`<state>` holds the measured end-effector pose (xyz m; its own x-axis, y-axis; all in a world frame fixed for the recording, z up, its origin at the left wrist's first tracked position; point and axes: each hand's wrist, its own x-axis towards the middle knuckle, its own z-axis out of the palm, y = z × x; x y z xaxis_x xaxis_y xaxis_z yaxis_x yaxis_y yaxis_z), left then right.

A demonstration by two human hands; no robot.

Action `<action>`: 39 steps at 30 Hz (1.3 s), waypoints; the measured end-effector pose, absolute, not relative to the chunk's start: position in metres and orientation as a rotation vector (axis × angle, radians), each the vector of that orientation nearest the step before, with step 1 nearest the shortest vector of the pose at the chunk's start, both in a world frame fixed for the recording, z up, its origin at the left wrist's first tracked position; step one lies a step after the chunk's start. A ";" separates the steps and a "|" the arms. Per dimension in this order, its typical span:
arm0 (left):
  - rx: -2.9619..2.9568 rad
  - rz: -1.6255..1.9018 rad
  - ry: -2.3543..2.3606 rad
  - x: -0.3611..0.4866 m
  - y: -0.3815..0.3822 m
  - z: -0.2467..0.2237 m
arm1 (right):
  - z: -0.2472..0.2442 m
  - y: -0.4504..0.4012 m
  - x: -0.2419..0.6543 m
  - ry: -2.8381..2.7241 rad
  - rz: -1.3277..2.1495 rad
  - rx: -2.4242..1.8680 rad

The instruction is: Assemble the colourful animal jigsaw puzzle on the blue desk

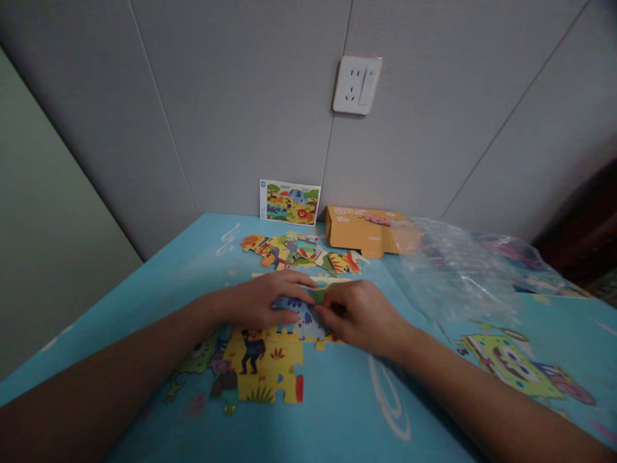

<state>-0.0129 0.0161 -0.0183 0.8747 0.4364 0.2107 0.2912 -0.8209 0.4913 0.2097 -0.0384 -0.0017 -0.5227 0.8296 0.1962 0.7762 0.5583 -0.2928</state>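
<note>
Grey wall (241, 96) behind a blue-covered bench (342, 411). Partly assembled puzzle (279, 354) lies centrally; left hand (263, 297) spread over it, right hand (361, 315) curled at its right side, grip indeterminable. Loose pieces (284, 247) beyond, before 1 picture card (293, 203).

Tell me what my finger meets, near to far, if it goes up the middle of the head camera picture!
Partly joined jigsaw puzzle → loose jigsaw pieces → upright animal picture card → white power socket up on the wall.
</note>
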 end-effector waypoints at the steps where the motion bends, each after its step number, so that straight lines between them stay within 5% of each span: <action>1: 2.598 0.515 0.562 -0.012 0.018 -0.019 | -0.002 -0.033 0.214 -2.423 0.223 -1.379; 6: 2.585 0.982 1.164 -0.015 0.033 -0.018 | -0.008 -0.017 0.228 -2.273 0.213 -1.559; 12: 2.445 0.709 1.891 -0.028 0.049 -0.025 | -0.009 -0.019 0.226 -2.264 0.236 -1.576; 29: 2.337 0.705 1.876 -0.031 0.055 -0.030 | -0.008 -0.019 0.225 -2.334 0.262 -1.548; 39: 2.157 1.135 1.453 -0.019 0.042 -0.019 | -0.009 -0.018 0.225 -2.313 0.257 -1.528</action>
<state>-0.0188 0.0418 -0.0188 0.1747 0.8803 0.4411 0.6409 -0.4418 0.6278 0.2251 -0.0177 -0.0085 -0.3533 0.9155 0.1924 0.8510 0.3999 -0.3405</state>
